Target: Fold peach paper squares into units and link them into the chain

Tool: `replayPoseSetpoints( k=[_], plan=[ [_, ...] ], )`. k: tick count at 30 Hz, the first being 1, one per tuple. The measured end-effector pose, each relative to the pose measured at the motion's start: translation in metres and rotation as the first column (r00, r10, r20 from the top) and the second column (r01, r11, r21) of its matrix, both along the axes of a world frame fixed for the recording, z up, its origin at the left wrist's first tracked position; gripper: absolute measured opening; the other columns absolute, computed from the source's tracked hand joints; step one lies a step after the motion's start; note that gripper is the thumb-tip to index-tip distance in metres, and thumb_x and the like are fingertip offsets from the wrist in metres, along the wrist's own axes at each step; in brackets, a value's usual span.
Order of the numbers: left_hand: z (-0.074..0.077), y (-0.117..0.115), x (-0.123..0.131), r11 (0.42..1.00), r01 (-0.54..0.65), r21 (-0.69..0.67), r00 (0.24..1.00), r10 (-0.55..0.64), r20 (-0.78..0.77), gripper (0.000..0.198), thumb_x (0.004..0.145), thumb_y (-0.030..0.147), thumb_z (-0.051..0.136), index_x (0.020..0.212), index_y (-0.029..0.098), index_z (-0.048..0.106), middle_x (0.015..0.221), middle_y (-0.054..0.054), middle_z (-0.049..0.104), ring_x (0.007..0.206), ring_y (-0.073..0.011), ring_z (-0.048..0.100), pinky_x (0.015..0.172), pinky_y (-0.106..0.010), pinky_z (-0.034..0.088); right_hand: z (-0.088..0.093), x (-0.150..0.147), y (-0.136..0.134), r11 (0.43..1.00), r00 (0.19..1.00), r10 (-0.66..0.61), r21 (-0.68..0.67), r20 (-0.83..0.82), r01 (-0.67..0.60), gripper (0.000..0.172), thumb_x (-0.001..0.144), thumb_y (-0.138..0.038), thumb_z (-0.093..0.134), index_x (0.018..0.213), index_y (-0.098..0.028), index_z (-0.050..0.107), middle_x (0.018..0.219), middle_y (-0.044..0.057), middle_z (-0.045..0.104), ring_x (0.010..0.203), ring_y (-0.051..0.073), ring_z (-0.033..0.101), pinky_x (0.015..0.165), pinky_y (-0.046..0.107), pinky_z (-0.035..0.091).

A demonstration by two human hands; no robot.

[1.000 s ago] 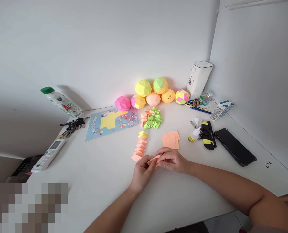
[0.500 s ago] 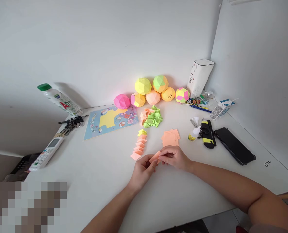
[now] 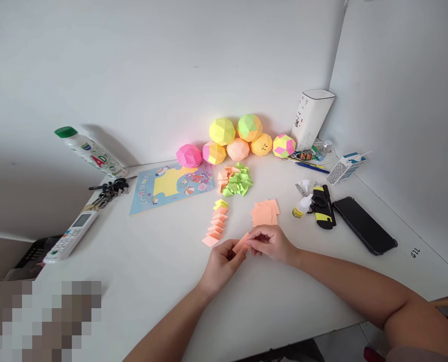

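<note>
Between my two hands is a small folded piece of peach paper (image 3: 241, 243). My left hand (image 3: 224, 261) pinches its lower left side, thumb on top. The fingers of my right hand (image 3: 269, 243) close on its upper right end. Just beyond my right hand lies a loose stack of flat peach paper squares (image 3: 265, 213). To the left, a row of folded peach paper pieces (image 3: 216, 224) stretches away from me, with yellow folded paper (image 3: 220, 203) at its far end. Behind it sits a heap of green and peach folded pieces (image 3: 237, 181).
Several faceted paper balls (image 3: 238, 149) line the wall. At left are a blue booklet (image 3: 141, 193), a bottle (image 3: 95, 157), keys (image 3: 112, 187) and a remote control (image 3: 71, 236). At right are a glue bottle (image 3: 302, 206), a black-and-yellow cutter (image 3: 324, 206), a phone (image 3: 366, 225) and a drink carton (image 3: 345, 169).
Both hands keep hold of the folded peach paper, with only slight finger movement. The camera view has shifted slightly; the things on the table lie as before.
</note>
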State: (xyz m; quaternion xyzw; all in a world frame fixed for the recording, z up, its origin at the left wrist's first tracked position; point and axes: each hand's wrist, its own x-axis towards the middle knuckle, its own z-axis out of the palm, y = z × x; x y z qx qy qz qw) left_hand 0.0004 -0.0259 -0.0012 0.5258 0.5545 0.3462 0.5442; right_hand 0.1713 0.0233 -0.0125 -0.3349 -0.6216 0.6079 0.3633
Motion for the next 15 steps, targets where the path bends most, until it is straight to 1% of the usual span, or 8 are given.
replayPoseSetpoints(
  k=[10, 15],
  plan=[
    [-0.0046, -0.0007, -0.0012, 1.000, 0.016, -0.005, 1.000, -0.016, -0.010, 0.026, 0.080, 0.041, 0.056, 0.079, 0.015, 0.059, 0.063, 0.003, 0.046, 0.052, -0.0074, 0.033, 0.046, -0.020, 0.025, -0.0020, 0.0002, -0.0003, 1.000, 1.000, -0.005, 0.008, -0.004, 0.005, 0.018, 0.079, -0.031, 0.063, 0.077, -0.014, 0.060, 0.076, 0.002, 0.059, 0.057, 0.011, 0.062, 0.049, 0.023, 0.051],
    [-0.0051, 0.0008, -0.0011, 1.000, 0.009, -0.022, 1.000, -0.009, -0.010, 0.027, 0.081, 0.042, 0.054, 0.077, 0.015, 0.058, 0.066, 0.001, 0.053, 0.050, -0.0071, 0.036, 0.045, -0.020, 0.027, -0.0021, -0.0007, -0.0005, 1.000, 1.000, -0.001, 0.023, -0.012, 0.002, 0.013, 0.080, -0.027, 0.063, 0.077, -0.014, 0.061, 0.077, 0.002, 0.060, 0.057, 0.011, 0.062, 0.049, 0.021, 0.050]
  ],
)
